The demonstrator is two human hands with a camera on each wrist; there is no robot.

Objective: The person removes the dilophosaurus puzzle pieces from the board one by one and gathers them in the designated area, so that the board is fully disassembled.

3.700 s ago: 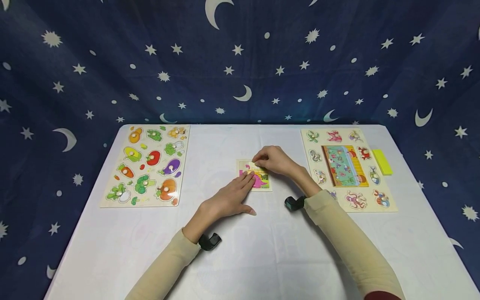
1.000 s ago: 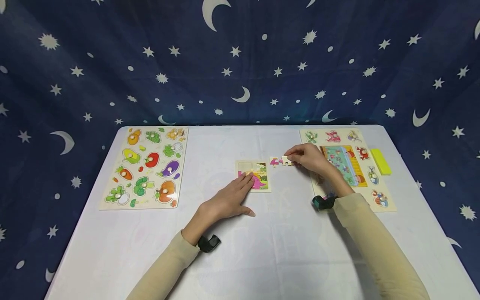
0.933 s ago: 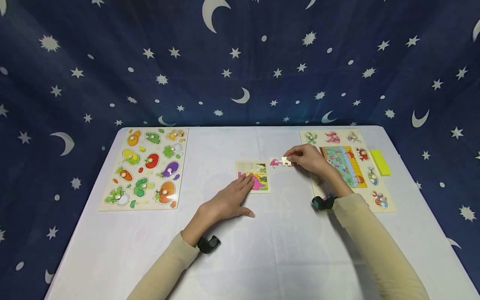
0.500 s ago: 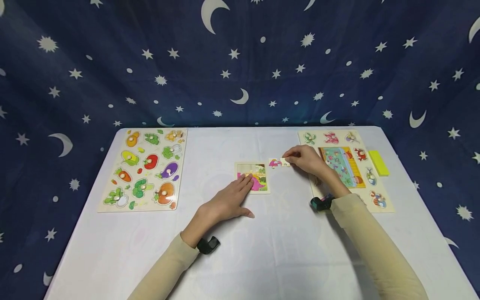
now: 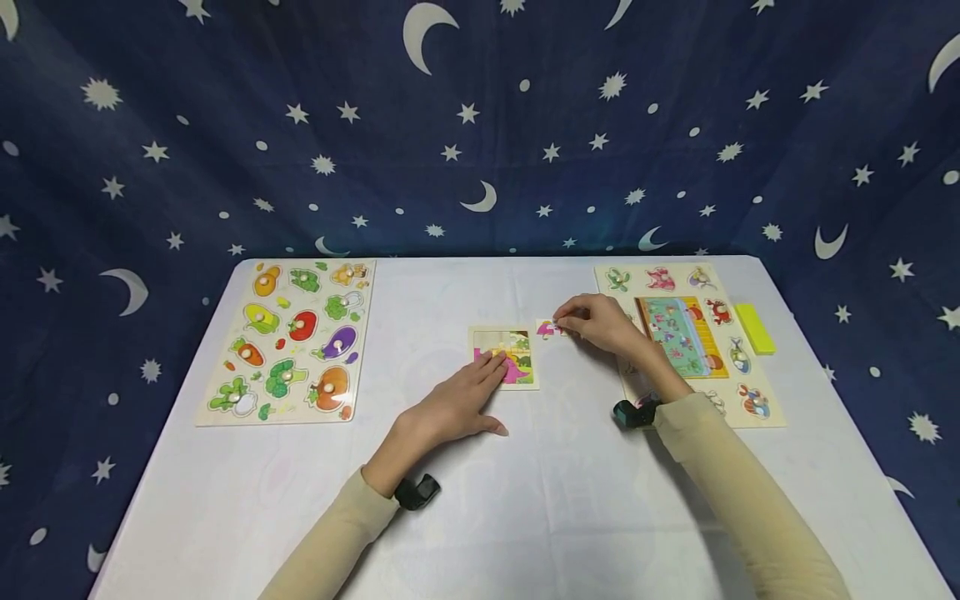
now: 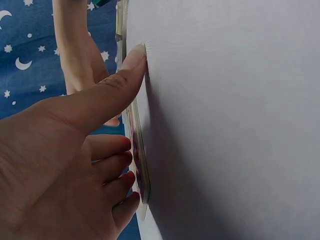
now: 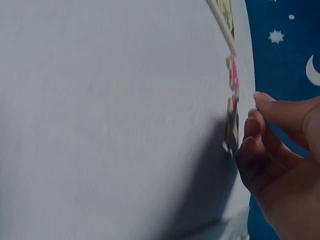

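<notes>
White table [image 5: 540,500], left hand [image 5: 459,406] on puzzle [image 5: 521,360]

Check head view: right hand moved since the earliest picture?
Yes: against the vegetable board, the right hand has moved right, from over the small framed puzzle to beside it.

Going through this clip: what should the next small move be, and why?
Probably lift the right hand off the loose pieces, freeing it for the puzzle frame: they seem flat on the table beside the frame, where the left hand rests.
</notes>
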